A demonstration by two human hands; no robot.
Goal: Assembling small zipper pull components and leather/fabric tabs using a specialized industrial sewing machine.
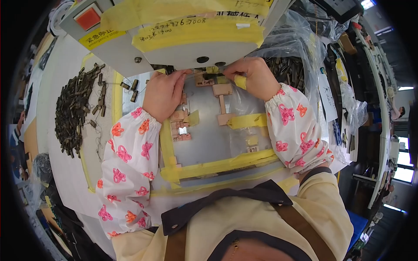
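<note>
Here, nearest the body, yellow tape (235, 162) edges a metal plate (202, 150) bearing pink blocks (223, 90). Farther on, the left hand (163, 96) and right hand (257, 78) bend inward, fingers drawn narrow beside one small dark piece (212, 75) between them, though whether either grips it I cannot tell. One machine housing (174, 56) overhangs it, two dark piles (74, 113) flanking.

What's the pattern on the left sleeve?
Left sleeve: pink and orange motifs on white; head view.
</note>
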